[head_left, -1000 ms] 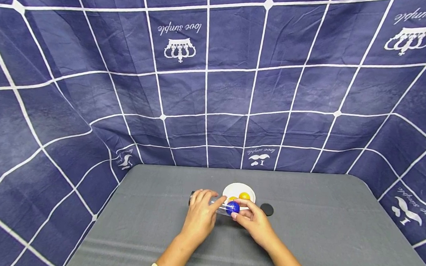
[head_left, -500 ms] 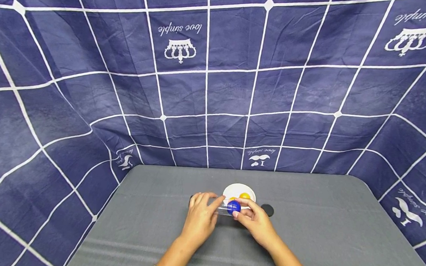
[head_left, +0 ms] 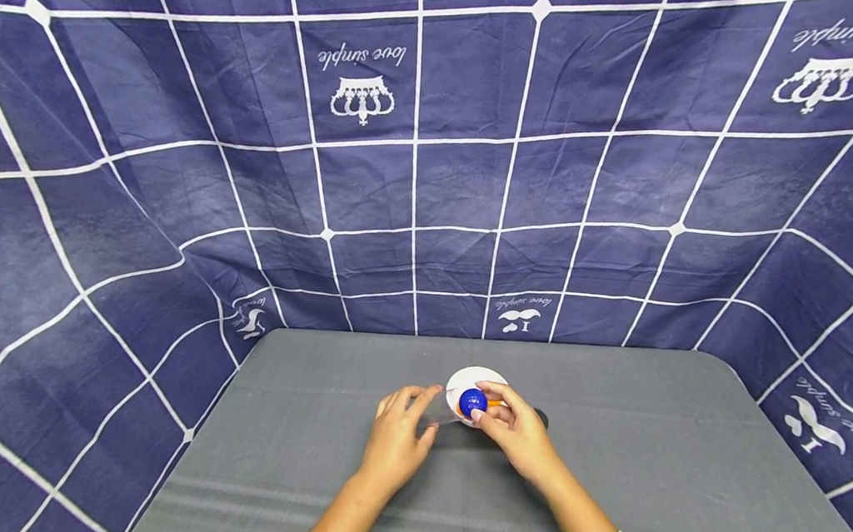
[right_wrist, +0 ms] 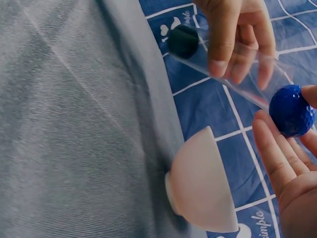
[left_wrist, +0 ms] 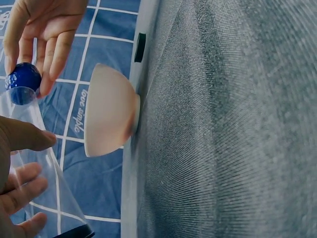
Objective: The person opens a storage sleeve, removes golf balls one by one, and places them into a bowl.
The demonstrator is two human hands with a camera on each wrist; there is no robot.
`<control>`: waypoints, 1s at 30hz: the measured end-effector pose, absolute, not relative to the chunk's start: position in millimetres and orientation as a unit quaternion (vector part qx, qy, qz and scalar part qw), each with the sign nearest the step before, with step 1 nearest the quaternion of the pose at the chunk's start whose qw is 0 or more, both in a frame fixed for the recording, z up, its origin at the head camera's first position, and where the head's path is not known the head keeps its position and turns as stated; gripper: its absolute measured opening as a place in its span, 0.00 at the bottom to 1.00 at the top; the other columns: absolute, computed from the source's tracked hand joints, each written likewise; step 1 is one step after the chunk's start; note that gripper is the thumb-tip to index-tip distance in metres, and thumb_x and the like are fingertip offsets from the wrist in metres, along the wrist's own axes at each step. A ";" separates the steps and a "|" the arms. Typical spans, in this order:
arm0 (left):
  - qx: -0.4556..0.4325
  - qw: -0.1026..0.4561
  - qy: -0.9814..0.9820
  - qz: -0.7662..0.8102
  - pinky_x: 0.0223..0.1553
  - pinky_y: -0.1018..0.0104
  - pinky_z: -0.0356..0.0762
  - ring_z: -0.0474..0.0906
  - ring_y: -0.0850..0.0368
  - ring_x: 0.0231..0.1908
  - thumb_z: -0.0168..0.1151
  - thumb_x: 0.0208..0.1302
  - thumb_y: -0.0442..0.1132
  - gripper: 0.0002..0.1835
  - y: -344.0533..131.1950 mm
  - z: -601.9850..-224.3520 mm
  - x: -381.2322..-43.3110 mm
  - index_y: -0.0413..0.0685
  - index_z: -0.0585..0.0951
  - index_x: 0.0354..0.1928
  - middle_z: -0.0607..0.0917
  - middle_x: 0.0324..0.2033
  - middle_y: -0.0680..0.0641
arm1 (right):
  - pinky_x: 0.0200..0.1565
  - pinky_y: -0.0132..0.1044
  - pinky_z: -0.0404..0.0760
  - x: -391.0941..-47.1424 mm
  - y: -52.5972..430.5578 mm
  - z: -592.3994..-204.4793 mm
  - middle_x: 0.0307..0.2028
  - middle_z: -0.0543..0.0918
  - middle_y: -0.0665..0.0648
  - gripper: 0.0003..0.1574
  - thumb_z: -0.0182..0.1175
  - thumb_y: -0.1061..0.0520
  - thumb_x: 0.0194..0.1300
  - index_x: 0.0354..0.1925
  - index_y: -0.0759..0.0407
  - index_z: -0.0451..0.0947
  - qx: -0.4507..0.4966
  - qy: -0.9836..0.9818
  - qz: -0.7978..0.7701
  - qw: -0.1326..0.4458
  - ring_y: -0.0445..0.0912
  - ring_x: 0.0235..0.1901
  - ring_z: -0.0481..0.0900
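- Head: my right hand [head_left: 515,430] pinches the blue ball [head_left: 472,401] over the white bowl [head_left: 458,383], near the table's [head_left: 644,467] far edge; my left hand [head_left: 400,431] grips the clear tube [head_left: 443,413].
- Left wrist: my left fingers [left_wrist: 20,186] curl round the tube [left_wrist: 37,168], ball [left_wrist: 24,78] at its mouth.
- Right wrist: my right fingertips [right_wrist: 265,141] pinch the ball [right_wrist: 291,110] above the bowl [right_wrist: 203,186].

two hands are working: one left hand [head_left: 398,439], one right hand [head_left: 514,436]. one blue ball [head_left: 472,401] is showing, one clear tube [right_wrist: 233,74], one white bowl [right_wrist: 200,186]. one orange ball [head_left: 494,402] is peeking out in the bowl. one black disc [head_left: 540,419] is lying on the one grey table [head_left: 644,467].
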State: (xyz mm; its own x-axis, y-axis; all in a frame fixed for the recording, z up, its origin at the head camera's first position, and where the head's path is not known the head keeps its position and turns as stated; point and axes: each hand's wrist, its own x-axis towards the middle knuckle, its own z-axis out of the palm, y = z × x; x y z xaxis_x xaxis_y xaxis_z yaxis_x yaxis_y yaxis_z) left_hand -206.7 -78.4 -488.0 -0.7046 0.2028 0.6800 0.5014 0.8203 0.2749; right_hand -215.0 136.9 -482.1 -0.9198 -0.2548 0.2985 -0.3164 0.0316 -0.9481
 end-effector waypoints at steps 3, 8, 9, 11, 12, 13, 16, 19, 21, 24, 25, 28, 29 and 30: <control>-0.186 0.323 -0.897 -0.239 0.54 0.53 0.76 0.83 0.49 0.46 0.81 0.45 0.37 0.33 -79.2 -488.4 -206.6 0.53 0.82 0.58 0.85 0.45 0.49 | 0.42 0.28 0.84 -217.5 136.3 -478.2 0.54 0.74 0.70 0.30 0.64 0.65 0.66 0.65 0.66 0.71 0.189 -0.724 0.662 0.026 0.34 0.40 0.84; -0.170 0.302 -0.901 -0.263 0.53 0.52 0.77 0.84 0.49 0.48 0.80 0.48 0.38 0.33 -81.7 -488.4 -207.5 0.53 0.81 0.60 0.86 0.47 0.48 | 0.41 0.27 0.84 -220.8 136.6 -472.3 0.56 0.75 0.70 0.31 0.66 0.63 0.65 0.65 0.62 0.72 0.178 -0.740 0.647 0.034 0.36 0.42 0.83; -0.166 0.297 -0.901 -0.269 0.54 0.51 0.77 0.84 0.49 0.48 0.80 0.48 0.38 0.33 -82.5 -488.4 -207.9 0.53 0.81 0.60 0.86 0.47 0.48 | 0.42 0.27 0.84 -221.5 136.6 -471.5 0.56 0.75 0.69 0.31 0.66 0.63 0.65 0.65 0.61 0.72 0.180 -0.744 0.643 0.038 0.37 0.43 0.84; -0.159 0.290 -0.901 -0.280 0.54 0.51 0.77 0.84 0.48 0.50 0.79 0.49 0.38 0.32 -84.2 -488.4 -208.7 0.52 0.81 0.60 0.87 0.48 0.48 | 0.44 0.27 0.84 -222.9 136.6 -470.9 0.56 0.75 0.69 0.31 0.67 0.63 0.65 0.65 0.61 0.73 0.187 -0.749 0.633 0.048 0.41 0.45 0.84; -0.155 0.286 -0.902 -0.284 0.55 0.51 0.77 0.84 0.48 0.50 0.79 0.50 0.38 0.32 -84.9 -488.3 -209.0 0.52 0.81 0.60 0.87 0.49 0.47 | 0.45 0.27 0.84 -223.8 136.6 -470.9 0.56 0.75 0.68 0.30 0.67 0.63 0.65 0.64 0.61 0.73 0.191 -0.753 0.628 0.053 0.43 0.47 0.84; -0.153 0.285 -0.901 -0.287 0.55 0.51 0.76 0.84 0.48 0.51 0.78 0.50 0.38 0.31 -85.5 -488.3 -209.4 0.51 0.80 0.60 0.87 0.49 0.47 | 0.46 0.28 0.84 -224.6 136.7 -471.1 0.55 0.75 0.68 0.30 0.68 0.63 0.64 0.63 0.62 0.74 0.196 -0.755 0.623 0.060 0.46 0.48 0.84; -0.150 0.286 -0.901 -0.291 0.56 0.51 0.76 0.83 0.48 0.52 0.78 0.51 0.39 0.31 -87.3 -488.4 -210.7 0.50 0.80 0.59 0.87 0.49 0.47 | 0.48 0.29 0.84 -227.2 137.6 -473.1 0.52 0.76 0.67 0.28 0.68 0.63 0.63 0.61 0.63 0.76 0.203 -0.761 0.612 0.074 0.53 0.49 0.84; -0.150 0.287 -0.899 -0.295 0.56 0.52 0.76 0.83 0.49 0.51 0.78 0.51 0.40 0.30 -88.7 -489.6 -212.1 0.48 0.80 0.59 0.88 0.49 0.48 | 0.49 0.31 0.85 -230.1 138.9 -476.0 0.51 0.76 0.67 0.27 0.69 0.65 0.62 0.60 0.64 0.77 0.201 -0.768 0.603 0.078 0.57 0.49 0.84; -0.147 0.283 -0.898 -0.303 0.55 0.53 0.76 0.83 0.49 0.50 0.79 0.51 0.39 0.31 -89.7 -491.0 -213.0 0.47 0.80 0.59 0.88 0.49 0.48 | 0.49 0.35 0.86 -232.1 139.8 -478.5 0.50 0.76 0.67 0.28 0.69 0.66 0.61 0.60 0.65 0.77 0.200 -0.773 0.596 0.080 0.58 0.48 0.84; -0.138 0.268 -0.896 -0.325 0.56 0.53 0.77 0.83 0.49 0.51 0.78 0.51 0.38 0.30 -90.5 -493.3 -214.3 0.45 0.80 0.58 0.88 0.49 0.47 | 0.48 0.40 0.86 -234.7 141.7 -483.4 0.49 0.77 0.66 0.28 0.69 0.68 0.60 0.59 0.66 0.77 0.215 -0.789 0.567 0.096 0.58 0.46 0.85; -0.134 0.261 -0.895 -0.335 0.56 0.53 0.77 0.83 0.48 0.51 0.78 0.51 0.38 0.30 -90.6 -493.5 -214.3 0.44 0.80 0.58 0.88 0.49 0.46 | 0.48 0.41 0.87 -235.4 142.2 -485.1 0.48 0.78 0.65 0.28 0.69 0.68 0.60 0.59 0.65 0.78 0.222 -0.796 0.553 0.106 0.57 0.45 0.85; -0.122 0.247 -0.890 -0.363 0.57 0.51 0.78 0.83 0.47 0.52 0.77 0.52 0.36 0.29 -90.9 -493.5 -214.4 0.43 0.79 0.58 0.88 0.49 0.44 | 0.46 0.39 0.87 -236.6 143.0 -487.7 0.47 0.80 0.61 0.27 0.71 0.67 0.59 0.57 0.62 0.80 0.236 -0.823 0.500 0.132 0.50 0.42 0.85; -0.118 0.244 -0.889 -0.369 0.56 0.51 0.78 0.83 0.47 0.52 0.77 0.52 0.36 0.29 -91.0 -493.3 -214.5 0.42 0.79 0.58 0.88 0.49 0.44 | 0.45 0.38 0.87 -236.8 143.0 -488.2 0.46 0.80 0.59 0.27 0.72 0.66 0.58 0.57 0.61 0.80 0.239 -0.830 0.484 0.140 0.48 0.41 0.85; -0.115 0.242 -0.888 -0.373 0.56 0.51 0.79 0.84 0.47 0.52 0.77 0.52 0.36 0.29 -91.2 -493.3 -214.7 0.42 0.79 0.58 0.88 0.49 0.44 | 0.45 0.37 0.87 -237.1 142.9 -488.4 0.46 0.81 0.58 0.27 0.72 0.65 0.57 0.56 0.61 0.81 0.241 -0.838 0.467 0.148 0.46 0.40 0.85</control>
